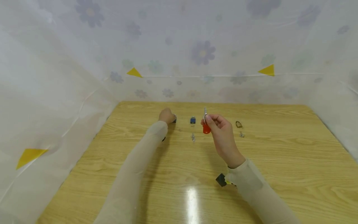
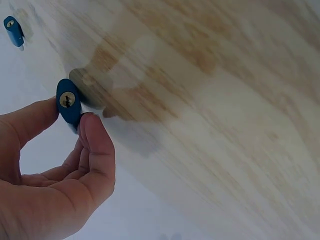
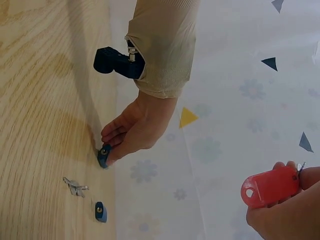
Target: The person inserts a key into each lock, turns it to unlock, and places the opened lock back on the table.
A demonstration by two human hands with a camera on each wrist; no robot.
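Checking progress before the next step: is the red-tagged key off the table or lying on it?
Off the table. The right hand pinches the red-tagged key in the air; in the right wrist view its red tag hangs clear of the wooden table.

You are looking at a wooden table (image 1: 279, 161) that is lying under soft light. A second blue padlock (image 1: 193, 120) is standing near its far edge, with small keys (image 1: 193, 137) lying just before it. A brown padlock (image 1: 239, 124) is sitting further right, its own key (image 1: 241, 134) beside it. A flowered white sheet (image 1: 201, 53) with yellow triangles (image 1: 134, 72) is hanging behind.
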